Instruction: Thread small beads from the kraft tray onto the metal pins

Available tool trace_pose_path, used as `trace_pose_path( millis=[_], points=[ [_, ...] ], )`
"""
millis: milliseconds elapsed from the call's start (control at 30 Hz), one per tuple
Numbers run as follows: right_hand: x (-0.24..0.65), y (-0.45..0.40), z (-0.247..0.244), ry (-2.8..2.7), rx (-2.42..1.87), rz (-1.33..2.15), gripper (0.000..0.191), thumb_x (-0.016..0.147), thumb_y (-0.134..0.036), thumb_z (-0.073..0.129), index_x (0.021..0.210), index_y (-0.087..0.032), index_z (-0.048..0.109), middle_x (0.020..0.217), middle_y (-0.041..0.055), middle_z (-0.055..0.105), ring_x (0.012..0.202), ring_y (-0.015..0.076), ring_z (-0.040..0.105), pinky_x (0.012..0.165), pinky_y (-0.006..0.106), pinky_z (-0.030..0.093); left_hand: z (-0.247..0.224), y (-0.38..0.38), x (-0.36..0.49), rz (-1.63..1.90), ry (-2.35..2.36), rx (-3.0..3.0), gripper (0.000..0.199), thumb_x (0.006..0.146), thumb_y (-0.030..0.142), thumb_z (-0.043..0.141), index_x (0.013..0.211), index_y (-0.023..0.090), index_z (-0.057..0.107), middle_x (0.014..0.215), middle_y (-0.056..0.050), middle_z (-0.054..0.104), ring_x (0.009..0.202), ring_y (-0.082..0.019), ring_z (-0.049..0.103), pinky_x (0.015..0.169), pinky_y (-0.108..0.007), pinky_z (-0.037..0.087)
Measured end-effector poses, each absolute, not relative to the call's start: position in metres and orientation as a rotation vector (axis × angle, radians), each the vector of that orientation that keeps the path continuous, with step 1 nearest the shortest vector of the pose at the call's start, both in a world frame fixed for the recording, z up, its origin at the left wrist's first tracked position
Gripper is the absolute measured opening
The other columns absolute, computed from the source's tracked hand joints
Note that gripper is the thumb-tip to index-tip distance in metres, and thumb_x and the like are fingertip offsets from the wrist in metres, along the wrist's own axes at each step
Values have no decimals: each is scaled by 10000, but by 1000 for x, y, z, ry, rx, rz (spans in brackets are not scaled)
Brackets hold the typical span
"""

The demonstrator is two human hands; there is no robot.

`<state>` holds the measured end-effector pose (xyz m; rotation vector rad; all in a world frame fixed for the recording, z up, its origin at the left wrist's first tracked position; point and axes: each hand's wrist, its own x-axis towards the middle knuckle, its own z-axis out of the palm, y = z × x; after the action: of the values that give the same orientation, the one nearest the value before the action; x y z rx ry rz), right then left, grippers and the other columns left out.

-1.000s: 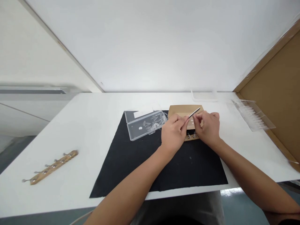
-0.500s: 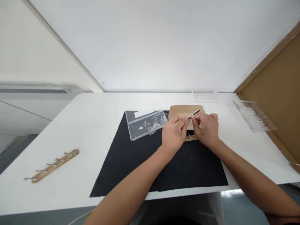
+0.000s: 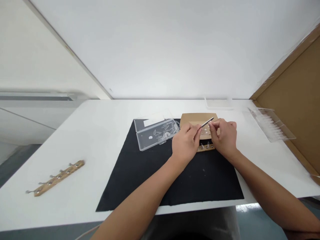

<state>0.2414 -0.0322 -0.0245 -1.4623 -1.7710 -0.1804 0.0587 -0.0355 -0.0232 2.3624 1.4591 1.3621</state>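
My left hand [image 3: 186,141] is closed, pinching a slim nail file [image 3: 207,122] with a dark face and a pale edge, which points up to the right. Close to the file's far end, my right hand [image 3: 225,136] has thumb and forefinger pressed together; whatever is between them is too small to make out. Below the hands lies a wooden strip [image 3: 204,149] with clear nail tips standing on small metal studs, partly covered by the hands. Behind them is an open brown cardboard box [image 3: 191,117] with small pale bits inside.
An open clear plastic case [image 3: 147,145] of loose nail tips sits on the black mat [image 3: 140,176]. A second wooden strip [image 3: 58,178] with metal holders lies at left. At right are a clear tray of nail tips [image 3: 273,126] and a cardboard wall [image 3: 295,90].
My right hand has moved slightly right, away from the nail file's middle, uncovering more of the wooden strip and the box. My left hand stays nearly still with the file.
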Motion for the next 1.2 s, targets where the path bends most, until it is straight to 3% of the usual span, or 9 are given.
trace_pose_path(
  millis=[267, 367, 567, 733, 933, 1067, 1200],
  points=[
    [251, -36, -30, -1680, -1511, -107, 236, 1048, -450, 591, 932, -245, 584, 759, -21, 703, 675, 201, 648, 891, 436, 369, -19, -15, 29, 1334, 1926, 2393, 251, 1050, 329, 570, 1145, 230, 780, 905, -75, 693, 631, -157, 560, 569, -299, 278],
    [251, -37, -30, -1694, -1503, -108, 244, 1043, -448, 607, 915, -242, 586, 752, -24, 707, 653, 190, 640, 884, 431, 373, -16, -7, 17, 1300, 2046, 2388, 268, 1049, 326, 538, 1114, 217, 774, 918, -94, 686, 626, -173, 546, 620, -319, 317],
    [249, -39, -28, -1756, -1435, -128, 242, 1026, -414, 648, 874, -234, 590, 736, -34, 721, 645, 181, 658, 850, 414, 373, -12, 0, 2, 874, 2194, 2405, 284, 1010, 247, 499, 918, 151, 750, 846, -133, 677, 694, -244, 610, 831, -423, 415],
    [247, -41, -27, -1795, -1377, -151, 258, 1008, -405, 693, 842, -233, 595, 712, -49, 716, 638, 167, 671, 810, 394, 364, -14, 2, -3, 827, 2210, 2419, 281, 988, 211, 498, 843, 174, 735, 790, -113, 685, 698, -244, 615, 957, -486, 405],
    [245, -43, -26, -1849, -1336, -131, 260, 1011, -378, 695, 819, -229, 601, 709, -57, 705, 636, 146, 665, 786, 380, 351, -19, 0, -5, 780, 2255, 2392, 190, 916, 167, 591, 786, 182, 728, 773, -114, 659, 868, -303, 614, 1049, -550, 382],
    [243, -45, -26, -1896, -1300, -130, 282, 1024, -383, 682, 807, -223, 600, 710, -52, 706, 639, 142, 662, 768, 371, 340, -16, -1, 1, 868, 2222, 2446, 197, 958, 202, 574, 871, 160, 746, 947, -174, 685, 960, -345, 597, 972, -530, 406],
    [243, -46, -25, -1907, -1228, -184, 282, 1019, -356, 702, 799, -219, 590, 717, -46, 718, 632, 137, 663, 745, 368, 335, -13, -1, 12, 1125, 1605, 2721, 204, 1034, 246, 554, 978, 187, 741, 944, -126, 707, 917, -291, 592, 817, -424, 421]
  ],
)
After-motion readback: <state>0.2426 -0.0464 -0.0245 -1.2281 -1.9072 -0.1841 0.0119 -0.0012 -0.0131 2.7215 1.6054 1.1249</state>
